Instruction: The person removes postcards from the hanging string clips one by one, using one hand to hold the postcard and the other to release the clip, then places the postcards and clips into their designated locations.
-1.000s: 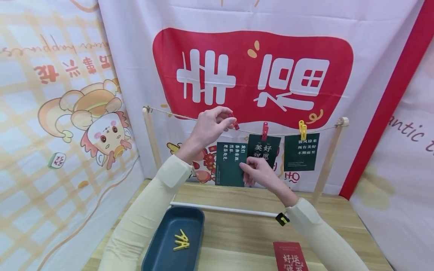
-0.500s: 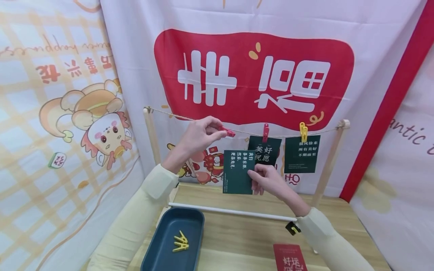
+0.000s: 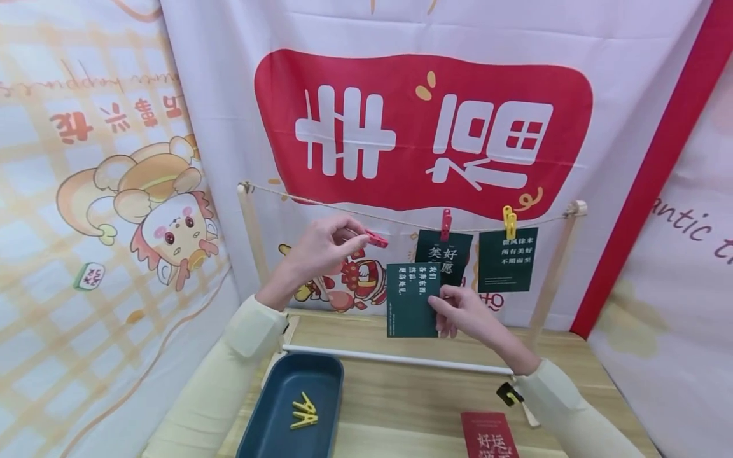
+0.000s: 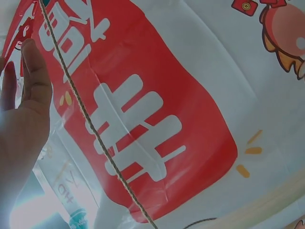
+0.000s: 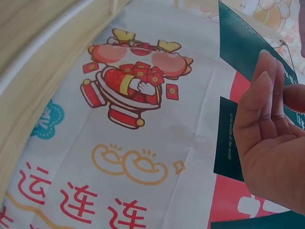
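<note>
Pinching the red clip (image 3: 376,239) in my left hand (image 3: 321,251) and the green card (image 3: 410,305) by its right edge in my right hand (image 3: 467,315), fingertips closed on both, I'd press lightly to avoid bending. The card sits below the twine (image 4: 87,117), partly before a hung card (image 3: 449,254); I'd square its top edge first.

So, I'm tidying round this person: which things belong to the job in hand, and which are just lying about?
Job, it seems:
green card in the right hand
red peg in the left hand
string
frame
hung cards
tray with yellow pegs

Lying about, probably:
red card on the table, unless it's to be hung
wall banner, just backdrop
</note>
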Demonstrator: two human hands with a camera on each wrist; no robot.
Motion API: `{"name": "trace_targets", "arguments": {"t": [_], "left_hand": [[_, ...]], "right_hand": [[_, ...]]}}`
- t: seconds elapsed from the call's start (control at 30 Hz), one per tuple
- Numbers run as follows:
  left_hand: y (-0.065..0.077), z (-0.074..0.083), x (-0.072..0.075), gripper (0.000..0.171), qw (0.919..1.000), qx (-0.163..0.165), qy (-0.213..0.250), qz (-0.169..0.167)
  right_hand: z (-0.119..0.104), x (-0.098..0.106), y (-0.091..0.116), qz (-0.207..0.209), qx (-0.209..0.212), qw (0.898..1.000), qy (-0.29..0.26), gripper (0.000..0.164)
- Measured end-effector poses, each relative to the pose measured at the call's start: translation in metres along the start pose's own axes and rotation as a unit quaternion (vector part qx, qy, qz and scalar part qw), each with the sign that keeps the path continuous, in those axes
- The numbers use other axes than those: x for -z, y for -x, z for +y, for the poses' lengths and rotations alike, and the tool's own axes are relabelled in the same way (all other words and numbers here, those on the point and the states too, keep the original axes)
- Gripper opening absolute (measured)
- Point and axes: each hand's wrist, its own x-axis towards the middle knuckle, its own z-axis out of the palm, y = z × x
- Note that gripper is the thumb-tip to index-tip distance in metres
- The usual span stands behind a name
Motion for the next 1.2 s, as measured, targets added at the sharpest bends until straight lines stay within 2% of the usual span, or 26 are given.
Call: {"name": "trace_targets", "arguments": {"t": [0.1,0.2,0.27,0.47,0.63,0.87,1.1,1.2], "left_hand": [[0.007,-0.002,0.004,0.022,0.9997,-0.017,-0.014,0.007],[0.016,-0.005,0.007,0.021,0.9988,-0.042,-0.022,0.004],[0.025,-0.007,0.009,0.02,0.9986,-0.047,-0.024,-0.002],[0.052,-0.018,0.015,0.021,0.9983,-0.033,-0.047,-0.014],[0.067,-0.028,0.017,0.019,0.9973,-0.02,-0.07,-0.014],[0.089,-0.041,0.017,0.02,0.9959,-0.01,-0.089,-0.01],[0.115,-0.049,0.013,0.016,0.9954,0.01,-0.094,-0.016],[0.125,-0.053,0.012,0.014,0.9952,0.022,-0.093,-0.021]], "right_hand": [[0.001,0.004,0.005,0.007,-0.002,1.0,0.005,0.037],[0.007,0.008,0.015,0.01,-0.01,1.0,-0.002,0.037],[0.015,0.009,0.021,0.006,-0.014,1.0,-0.012,0.037],[0.037,0.012,0.034,0.002,-0.019,1.0,-0.021,0.04],[0.048,0.015,0.036,0.005,-0.035,0.999,-0.028,0.04],[0.06,0.014,0.046,-0.039,-0.038,0.998,-0.044,0.04],[0.075,0.017,0.06,-0.041,-0.066,0.995,-0.055,0.04],[0.08,0.017,0.065,-0.055,-0.082,0.993,-0.064,0.039]]}}
